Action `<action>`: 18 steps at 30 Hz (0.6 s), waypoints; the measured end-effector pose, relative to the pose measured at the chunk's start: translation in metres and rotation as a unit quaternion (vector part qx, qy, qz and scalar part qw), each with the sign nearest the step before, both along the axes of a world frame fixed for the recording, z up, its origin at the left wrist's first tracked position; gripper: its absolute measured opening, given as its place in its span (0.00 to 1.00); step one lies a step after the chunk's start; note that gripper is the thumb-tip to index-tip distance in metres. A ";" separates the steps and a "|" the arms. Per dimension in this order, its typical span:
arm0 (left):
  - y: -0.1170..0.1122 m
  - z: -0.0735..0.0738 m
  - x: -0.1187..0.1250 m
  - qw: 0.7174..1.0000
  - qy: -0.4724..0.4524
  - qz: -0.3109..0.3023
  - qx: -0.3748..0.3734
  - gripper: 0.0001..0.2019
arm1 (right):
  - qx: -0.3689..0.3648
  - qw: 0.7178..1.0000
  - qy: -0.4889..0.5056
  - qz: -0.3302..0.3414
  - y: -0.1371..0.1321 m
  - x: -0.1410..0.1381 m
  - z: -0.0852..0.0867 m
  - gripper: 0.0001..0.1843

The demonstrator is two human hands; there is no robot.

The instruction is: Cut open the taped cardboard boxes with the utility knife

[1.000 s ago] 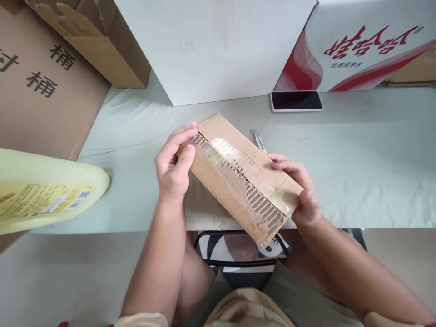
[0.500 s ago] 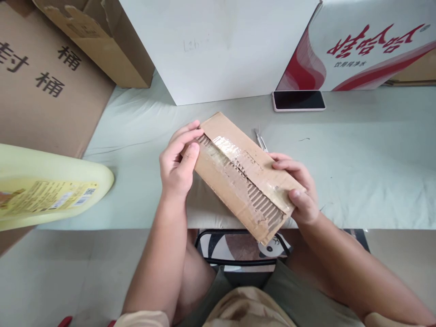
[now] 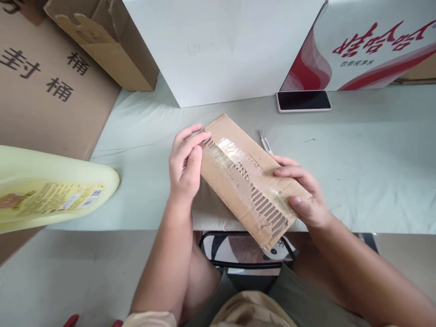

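Observation:
Between my two hands is a small brown cardboard box [image 3: 235,168], held slanted over the front edge of the table. Its upper face has a taped seam, torn paper and bare corrugation along the middle. My left hand [image 3: 186,161] grips the upper left end, with the thumb on the top face. The lower right end is in my right hand [image 3: 304,190], thumb on top and fingers along the far side. Just beyond the box, near my right fingertips, lies a utility knife [image 3: 264,141] on the cloth.
A green cloth [image 3: 368,159] covers the table. Along the back stand a large white box [image 3: 221,59], a red-and-white carton [image 3: 357,68] and a phone [image 3: 303,101]. On the left are a yellow bottle [image 3: 68,186], a big carton [image 3: 44,100] and an opened brown box [image 3: 112,45].
The whole view has shifted slightly, so things appear a little further right. Both hands keep their hold on the cardboard box, which has hardly moved.

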State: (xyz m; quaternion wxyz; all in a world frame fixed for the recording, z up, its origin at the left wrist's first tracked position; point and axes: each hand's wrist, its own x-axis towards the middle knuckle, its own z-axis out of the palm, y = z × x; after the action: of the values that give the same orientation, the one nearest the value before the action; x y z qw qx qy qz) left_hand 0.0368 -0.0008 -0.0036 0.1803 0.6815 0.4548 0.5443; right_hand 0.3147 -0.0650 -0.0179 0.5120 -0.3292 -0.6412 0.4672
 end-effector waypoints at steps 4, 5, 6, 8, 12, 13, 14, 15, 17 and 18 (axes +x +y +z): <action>0.000 0.000 -0.003 1.000 0.002 0.003 -0.007 0.18 | -0.010 1.000 0.005 0.011 0.000 -0.001 -0.003 0.27; 0.000 -0.001 -0.004 1.000 0.003 0.008 -0.012 0.18 | -0.020 1.000 0.015 0.012 -0.001 -0.003 -0.004 0.33; 0.001 -0.002 -0.006 1.000 0.003 0.012 -0.015 0.18 | -0.032 0.999 0.030 0.015 -0.001 -0.004 -0.004 0.38; 0.004 -0.004 -0.012 1.000 -0.007 0.019 -0.014 0.16 | -0.056 0.997 0.054 0.020 -0.002 -0.006 -0.006 0.44; 0.010 -0.007 -0.026 0.994 -0.090 0.053 -0.025 0.13 | -0.083 0.995 0.032 -0.038 0.000 -0.006 -0.013 0.36; 0.011 -0.006 -0.030 0.991 -0.112 0.068 -0.034 0.13 | -0.097 0.994 0.023 -0.050 0.001 -0.005 -0.016 0.35; 0.012 -0.005 -0.034 0.987 -0.131 0.084 -0.047 0.14 | -0.116 0.992 0.014 -0.053 0.001 -0.005 -0.019 0.34; 0.012 -0.004 -0.037 0.982 -0.146 0.103 -0.061 0.14 | -0.138 0.989 0.006 -0.046 0.001 -0.005 -0.021 0.33; 0.012 -0.002 -0.045 0.972 -0.163 0.140 -0.096 0.15 | -0.171 0.985 0.005 -0.021 0.001 -0.006 -0.023 0.32; 0.012 -0.002 -0.048 0.969 -0.161 0.147 -0.111 0.16 | -0.172 0.985 0.015 -0.008 0.000 -0.008 -0.022 0.31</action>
State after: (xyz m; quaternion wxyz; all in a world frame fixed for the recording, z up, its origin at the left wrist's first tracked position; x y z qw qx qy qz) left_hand -0.0111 0.0113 -0.0052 0.2441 0.4858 0.5727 0.6135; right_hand 0.3071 -0.0651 -0.0401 0.4611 -0.4107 -0.5412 0.5708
